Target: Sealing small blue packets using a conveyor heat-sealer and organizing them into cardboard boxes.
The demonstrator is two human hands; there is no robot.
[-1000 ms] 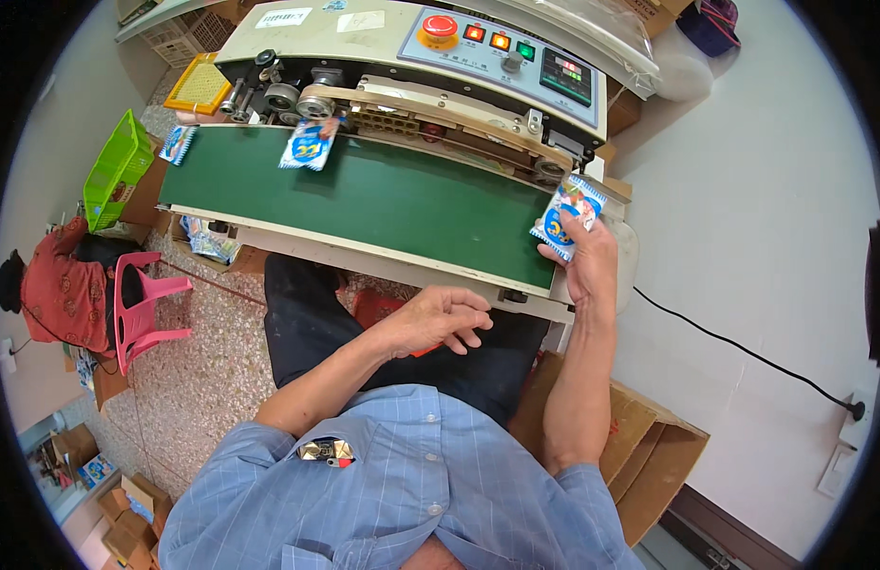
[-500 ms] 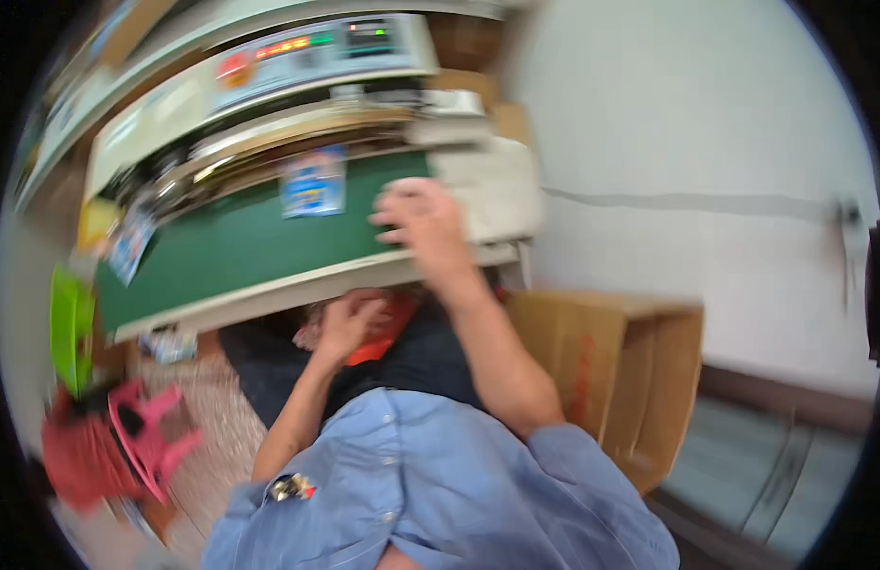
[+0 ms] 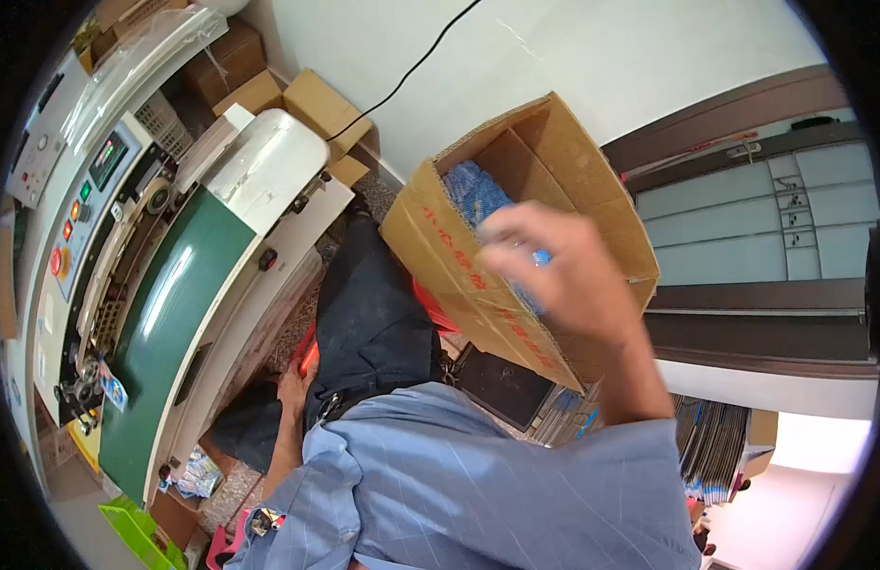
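My right hand hangs over the open side of a brown cardboard box, thumb and fingers bent and apart. A small bit of blue and clear wrapping shows between them, and it looks to lie behind the hand. Blue packets or netting fill part of the box. Low beside my thigh, my left hand is closed round the edge of a red plastic seat; its fingertips are partly hidden.
At left stands a machine with a green conveyor belt and a control panel. One small blue packet lies at the belt's far edge. A green plastic tray is at lower left. Flattened cardboard is stacked at right.
The view has swung to the right, from the belt to the cardboard box. My right hand has gone from above the belt to the box. My left hand stays low by the red seat.
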